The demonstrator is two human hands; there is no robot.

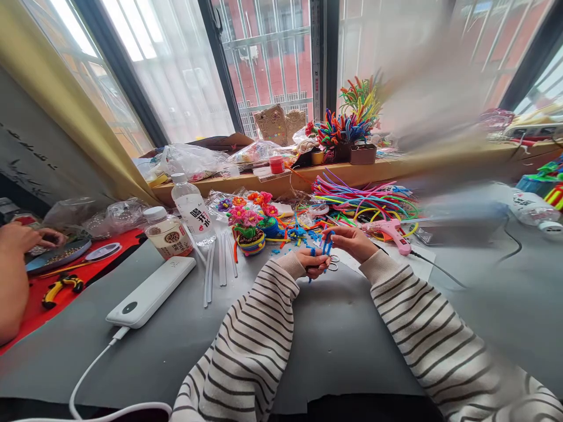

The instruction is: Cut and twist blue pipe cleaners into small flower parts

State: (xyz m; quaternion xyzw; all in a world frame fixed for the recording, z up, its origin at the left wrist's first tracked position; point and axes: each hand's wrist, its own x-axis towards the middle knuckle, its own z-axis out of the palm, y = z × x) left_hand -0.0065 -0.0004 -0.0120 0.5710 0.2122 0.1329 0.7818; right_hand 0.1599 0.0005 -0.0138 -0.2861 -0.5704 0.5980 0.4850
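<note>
Over the middle of the grey table, my left hand (311, 261) is closed around a blue pipe cleaner (326, 245), with bits of blue poking out between and below the fingers. My right hand (352, 242) pinches the upper part of the same blue piece between thumb and fingertips. Just behind and under the hands, the ring handles of a pair of scissors (333, 267) show; the blades are hidden. Left of my hands stands a small pot (251, 245) of pink and orange pipe-cleaner flowers (244, 215). Blue scraps (295, 231) lie beyond the fingers.
A pink glue gun (393, 233) with a black cord lies at the right, before a heap of coloured pipe cleaners (360, 196). Glue sticks (210, 272), two bottles (193, 208) and a white power bank (152, 293) are at the left. Another person's hand (21, 240) works at far left.
</note>
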